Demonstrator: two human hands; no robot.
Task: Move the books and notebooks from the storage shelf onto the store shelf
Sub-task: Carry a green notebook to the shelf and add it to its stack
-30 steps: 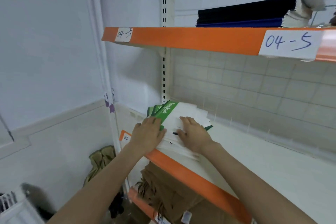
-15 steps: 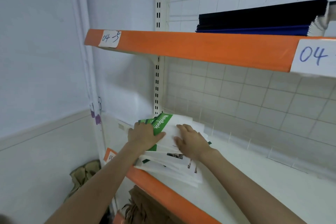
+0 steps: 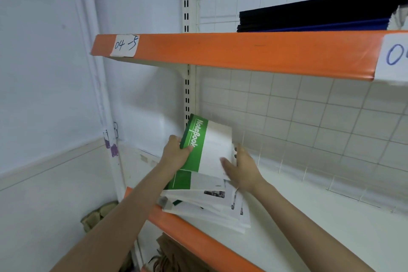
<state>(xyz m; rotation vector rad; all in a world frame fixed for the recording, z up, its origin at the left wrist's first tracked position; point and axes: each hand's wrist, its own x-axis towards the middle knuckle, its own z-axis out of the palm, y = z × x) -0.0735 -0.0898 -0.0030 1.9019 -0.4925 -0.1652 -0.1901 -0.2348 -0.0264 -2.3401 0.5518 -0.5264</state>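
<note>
Orange edge of the white shelf (image 3: 220,247) is nearest, and on it lies a loose pile of notebooks (image 3: 205,207), at the left end. Above the pile, the left hand (image 3: 175,154) grips the green spine of a tilted notebook (image 3: 209,148), fingers curled around it; the right hand (image 3: 241,166) pinches its right edge. Farther and higher, dark folders (image 3: 309,17) lie on the upper shelf (image 3: 231,51)

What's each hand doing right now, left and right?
Left hand: grips the green spine edge of the top notebook, thumb on the cover.
Right hand: holds the same notebook's right edge, thumb on the cover.
</note>
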